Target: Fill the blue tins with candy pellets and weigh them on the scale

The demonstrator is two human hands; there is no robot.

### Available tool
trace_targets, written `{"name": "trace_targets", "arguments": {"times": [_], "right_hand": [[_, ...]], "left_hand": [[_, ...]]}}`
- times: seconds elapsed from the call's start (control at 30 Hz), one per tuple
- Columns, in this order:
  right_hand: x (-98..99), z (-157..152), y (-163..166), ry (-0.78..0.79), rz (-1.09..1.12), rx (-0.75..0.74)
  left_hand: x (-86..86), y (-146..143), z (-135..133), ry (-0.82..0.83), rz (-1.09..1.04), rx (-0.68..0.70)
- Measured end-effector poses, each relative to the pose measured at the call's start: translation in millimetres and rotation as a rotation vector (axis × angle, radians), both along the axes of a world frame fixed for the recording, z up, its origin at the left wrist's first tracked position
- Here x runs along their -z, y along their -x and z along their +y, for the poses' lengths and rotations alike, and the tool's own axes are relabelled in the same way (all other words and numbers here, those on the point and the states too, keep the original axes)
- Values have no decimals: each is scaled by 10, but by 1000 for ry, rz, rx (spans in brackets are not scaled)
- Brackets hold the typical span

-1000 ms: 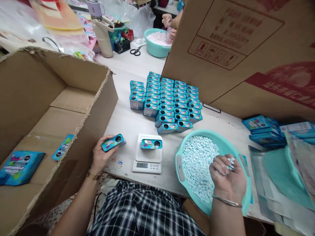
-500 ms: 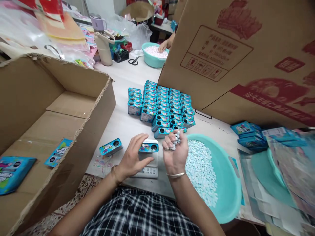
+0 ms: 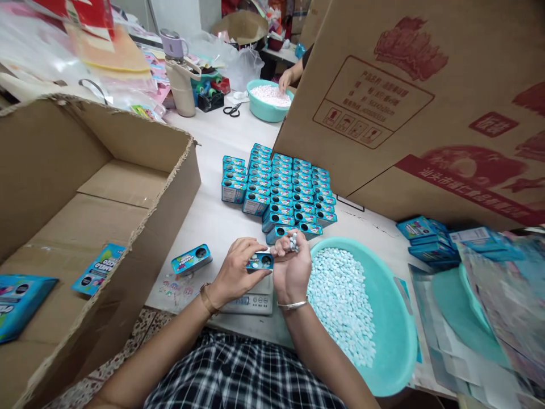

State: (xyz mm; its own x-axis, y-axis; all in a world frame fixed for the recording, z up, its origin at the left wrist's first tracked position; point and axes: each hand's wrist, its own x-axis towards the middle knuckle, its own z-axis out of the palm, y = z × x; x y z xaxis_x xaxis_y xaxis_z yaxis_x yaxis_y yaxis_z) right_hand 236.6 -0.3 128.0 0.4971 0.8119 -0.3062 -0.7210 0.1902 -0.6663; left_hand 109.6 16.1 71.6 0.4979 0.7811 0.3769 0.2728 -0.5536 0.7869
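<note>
My left hand (image 3: 233,267) grips a small blue tin (image 3: 263,262) with a dark round opening on its top, holding it over a white digital scale (image 3: 255,301). Beside it, my right hand (image 3: 293,267) is closed around several pale candies (image 3: 293,242), which show between the fingers. A turquoise basin (image 3: 404,335) of pale blue candies (image 3: 340,301) sits to the right, by my right forearm. Another blue tin (image 3: 191,259) lies on the table left of my left hand. Beyond my hands stand rows of the same tins (image 3: 281,190).
An open cardboard box (image 3: 170,193) with blue packs is on the left. A large printed carton (image 3: 409,102) blocks the right rear. Scissors (image 3: 232,110) and a beige tumbler (image 3: 181,85) stand further back. Another person's hand (image 3: 285,82) reaches into a turquoise basin (image 3: 267,113).
My left hand has taken hold of the tin at the scale. My right hand, still with the candies, has moved left, close to that tin.
</note>
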Motion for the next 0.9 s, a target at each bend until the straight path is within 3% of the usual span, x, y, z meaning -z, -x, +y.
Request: {"name": "trace_targets", "arguments": {"times": [0.17, 0.3, 0.53, 0.73, 0.9], "right_hand": [[-56, -83, -288, 5, 226, -75], [-152, -239, -590, -56, 241, -60], [-225, -561, -971, -106, 267, 25], [-144, -597, -971, -85, 315, 16], [-198, -547, -863, -36, 290, -34]], "left_hand": [[-88, 194, -27, -1, 20, -33], [-211, 405, -53, -32, 94, -144], [-411, 572, -80, -118, 218, -200], [-455, 454, -113, -173, 332, -218], [-452, 373, -128, -229, 407, -218]]}}
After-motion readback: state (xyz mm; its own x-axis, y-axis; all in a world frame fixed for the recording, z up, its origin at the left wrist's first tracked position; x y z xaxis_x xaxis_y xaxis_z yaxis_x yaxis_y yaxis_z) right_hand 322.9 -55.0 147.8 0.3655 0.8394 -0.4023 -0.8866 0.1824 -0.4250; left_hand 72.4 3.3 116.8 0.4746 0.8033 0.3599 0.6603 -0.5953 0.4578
